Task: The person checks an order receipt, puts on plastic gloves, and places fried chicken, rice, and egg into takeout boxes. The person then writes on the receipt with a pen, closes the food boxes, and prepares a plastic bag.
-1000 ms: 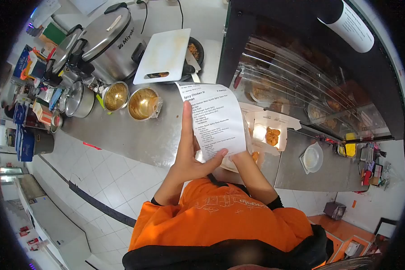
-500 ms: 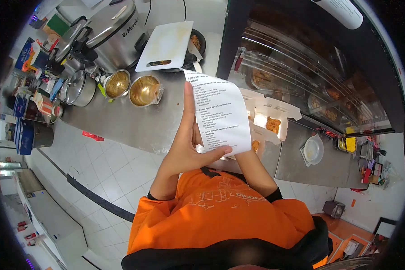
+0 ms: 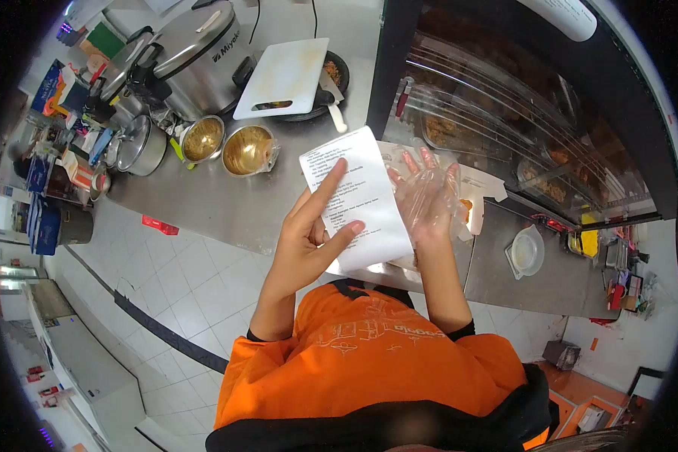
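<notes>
A long printed order slip (image 3: 367, 200) is gripped in my left hand (image 3: 295, 245), with the index finger and thumb lying over its front. The slip stands above the steel counter and faces me. My right hand (image 3: 432, 205) wears a clear plastic glove and is spread, palm up, just to the right of the paper, holding nothing. Behind that hand an opened cardboard food box (image 3: 484, 187) is partly covered. Some browned food (image 3: 468, 205) shows inside it.
Two metal bowls (image 3: 247, 148) and a large steel cooker (image 3: 203, 64) stand at the left. A white cutting board (image 3: 285, 79) rests over a black pan (image 3: 340, 73). A glass display cabinet (image 3: 505, 113) rises behind the boxes. A clear round container (image 3: 528, 250) sits at the right.
My right hand has come out from behind the slip and spread beside it. The slip has shifted down and left, and my left index finger now crosses its front.
</notes>
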Available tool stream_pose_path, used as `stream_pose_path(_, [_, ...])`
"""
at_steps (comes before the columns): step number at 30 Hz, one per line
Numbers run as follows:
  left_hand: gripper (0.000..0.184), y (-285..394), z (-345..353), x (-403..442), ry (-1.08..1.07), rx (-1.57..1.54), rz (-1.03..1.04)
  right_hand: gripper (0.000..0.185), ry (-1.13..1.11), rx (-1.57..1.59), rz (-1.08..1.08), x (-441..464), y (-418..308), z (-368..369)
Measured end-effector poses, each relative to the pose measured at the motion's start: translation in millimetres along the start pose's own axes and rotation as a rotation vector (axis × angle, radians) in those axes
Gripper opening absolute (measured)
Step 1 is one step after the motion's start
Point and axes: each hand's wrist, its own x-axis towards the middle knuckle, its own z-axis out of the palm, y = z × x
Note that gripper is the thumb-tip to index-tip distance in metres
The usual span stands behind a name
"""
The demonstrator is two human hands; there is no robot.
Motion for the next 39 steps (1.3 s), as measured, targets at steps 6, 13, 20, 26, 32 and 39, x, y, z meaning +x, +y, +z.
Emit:
stream_pose_path(6, [0.103, -7.6, 11.7, -4.0, 0.045, 0.655, 0.151, 0.088, 0.049, -0.147, -0.174, -8.3, -6.2, 19.5])
stream_pose_path(13, [0.110, -111.0, 36.3, -8.0, 0.229, 0.828, 0.341, 0.071, -0.146, -0.230, 0.039, 6.8, 58.0, 24.3])
stream_pose_path(20, [0.084, -152.1, -27.4, 82.6, 0.411, 0.774, 0.141, 0.047, -0.261, -1.052, -0.307, 1.5, 110.3, 0.3])
stream_pose_path(26, [0.060, -175.6, -68.3, 254.9, 0.506, 1.105, 0.423, 0.045, -0.452, -1.120, -0.340, -50.4, 20.6, -39.3])
stream_pose_path(32, [0.046, -273.5, -79.2, 375.5, -0.223, 1.491, 0.100, 0.011, 0.893, -1.352, -0.582, -96.2, 13.5, -221.9])
stream_pose_path(39, [0.046, -187.3, -54.9, 267.8, 0.441, 1.308, 0.547, 0.038, 0.754, -1.436, 0.056, -63.0, 35.9, -259.8])
